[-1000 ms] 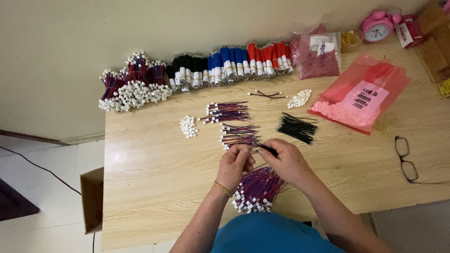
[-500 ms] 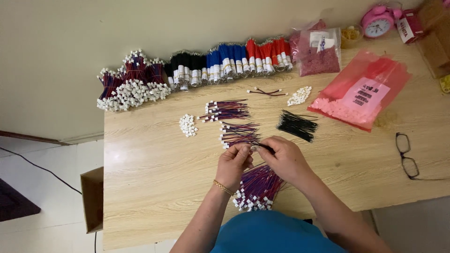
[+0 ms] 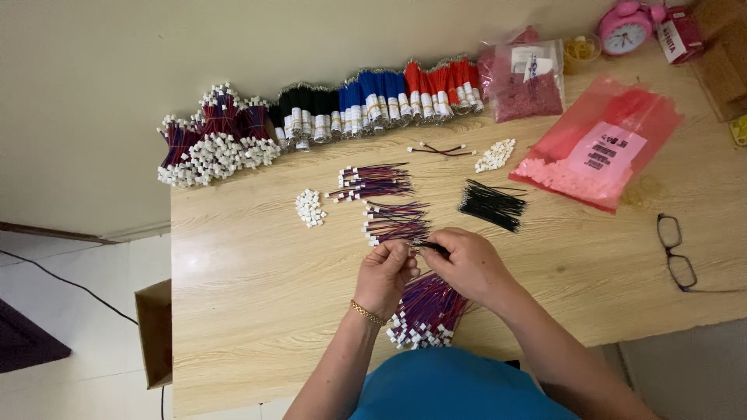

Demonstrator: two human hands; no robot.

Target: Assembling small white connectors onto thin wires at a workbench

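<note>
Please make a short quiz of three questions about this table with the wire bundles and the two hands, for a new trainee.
1. True or false: the eyeglasses lie on the table's right part, apart from both hands.
2. Multiple choice: What lies directly beneath the two hands, near the table's front edge? A) a pink clock B) a heap of red and blue wires with white connectors C) a cardboard box
3. Fill in: the loose bundle of ____ wires lies just left of the pink plastic bag.

Key:
1. True.
2. B. The left hand and right hand meet above it, pinching a thin dark wire between them.
3. Black.
</note>
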